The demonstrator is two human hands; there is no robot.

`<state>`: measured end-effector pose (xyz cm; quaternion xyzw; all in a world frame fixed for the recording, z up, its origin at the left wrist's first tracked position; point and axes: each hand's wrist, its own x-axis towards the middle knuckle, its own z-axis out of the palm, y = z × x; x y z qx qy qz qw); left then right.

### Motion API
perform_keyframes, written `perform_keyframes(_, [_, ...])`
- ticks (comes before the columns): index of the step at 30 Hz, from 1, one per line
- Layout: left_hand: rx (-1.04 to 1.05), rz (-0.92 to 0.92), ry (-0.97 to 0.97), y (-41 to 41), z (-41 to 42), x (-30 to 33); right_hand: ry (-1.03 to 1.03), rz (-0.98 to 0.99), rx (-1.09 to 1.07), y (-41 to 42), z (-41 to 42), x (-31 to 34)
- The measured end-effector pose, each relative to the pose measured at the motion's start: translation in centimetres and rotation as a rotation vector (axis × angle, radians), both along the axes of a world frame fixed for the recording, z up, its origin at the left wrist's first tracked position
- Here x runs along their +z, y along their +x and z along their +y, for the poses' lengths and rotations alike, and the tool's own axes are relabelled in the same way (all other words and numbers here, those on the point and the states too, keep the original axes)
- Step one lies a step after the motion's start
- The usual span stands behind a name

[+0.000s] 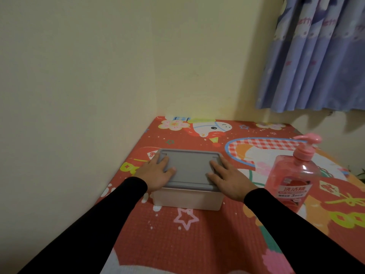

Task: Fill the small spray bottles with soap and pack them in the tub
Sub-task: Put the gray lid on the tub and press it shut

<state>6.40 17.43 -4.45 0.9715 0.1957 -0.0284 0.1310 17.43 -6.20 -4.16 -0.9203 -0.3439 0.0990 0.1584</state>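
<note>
Red mat [207, 240]: hands press lidded tub [187, 200].

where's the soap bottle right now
In the head view the pink soap bottle stands upright on the right side of the table, just right of the right hand and the tub.
</note>
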Motion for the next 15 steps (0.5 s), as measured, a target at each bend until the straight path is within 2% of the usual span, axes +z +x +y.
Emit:
perform_keyframes(3, [-0.021, -0.033, -0.037, 0.0, 0.6, -0.4, 0.053, 0.017, 0.03, -0.3, -0.2, 0.6])
perform_keyframes(6, [0.031, -0.215, -0.181, -0.3, 0.5, -0.6, 0.197, 0.032, -0.027, -0.4, -0.6, 0.6])
perform_keyframes(8, [0.139, -0.319, -0.276, -0.2, 0.6, -0.8, 0.258, 0.075, -0.123, -0.3, -0.7, 0.2])
perform_keyframes(10, [0.311, -0.367, -0.433, -0.3, 0.6, -0.7, 0.34, 0.199, -0.272, -0.3, -0.8, -0.1])
perform_keyframes(12, [0.461, -0.394, -0.686, -0.5, 0.3, -0.4, 0.425, 0.376, -0.37, -0.3, -0.8, -0.3])
perform_keyframes(13, [0.501, -0.399, -0.8, -0.6, 0.2, -0.4, 0.456, 0.463, -0.406, -0.4, -0.7, -0.3])
perform_keyframes(15, [0.532, -0.412, -0.901, -0.5, 0.3, -0.6, 0.512, 0.559, -0.452, -0.2, -0.7, -0.6])
